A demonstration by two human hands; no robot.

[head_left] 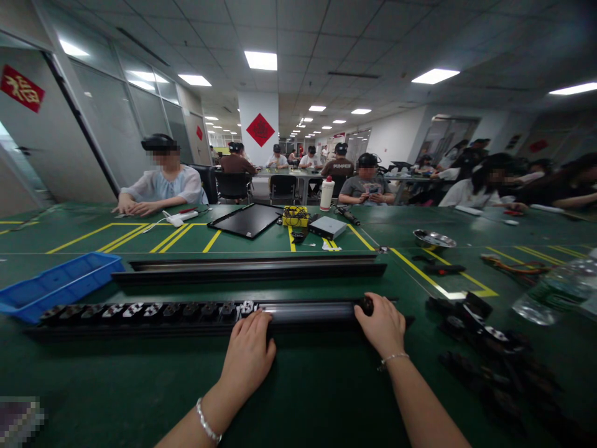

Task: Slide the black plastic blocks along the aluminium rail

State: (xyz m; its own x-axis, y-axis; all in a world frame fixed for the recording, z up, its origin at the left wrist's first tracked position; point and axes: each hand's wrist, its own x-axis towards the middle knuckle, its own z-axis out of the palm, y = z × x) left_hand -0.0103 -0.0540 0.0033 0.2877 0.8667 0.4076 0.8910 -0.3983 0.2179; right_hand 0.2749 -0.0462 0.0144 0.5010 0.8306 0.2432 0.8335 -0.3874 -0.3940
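Observation:
A long black channel rail (pixel 308 313) lies across the table in front of me. In its left half sits a row of small black and silver parts (pixel 135 309). My left hand (pixel 247 348) is over the rail's near edge, fingers curled onto it beside the silvery part (pixel 246 307) at the end of the row; its fingertips are partly hidden. At the rail's right end, my right hand (pixel 385 323) has its fingers closed around a small dark rounded part (pixel 366 305), mostly covered by the hand.
Two more black rails (pixel 252 269) lie behind, with a blue bin (pixel 60 283) at the left. Loose black parts (pixel 489 348) and a plastic bottle (pixel 548 292) are on the right. Farther back are a black panel (pixel 247 219) and a grey box (pixel 328 228). People sit beyond.

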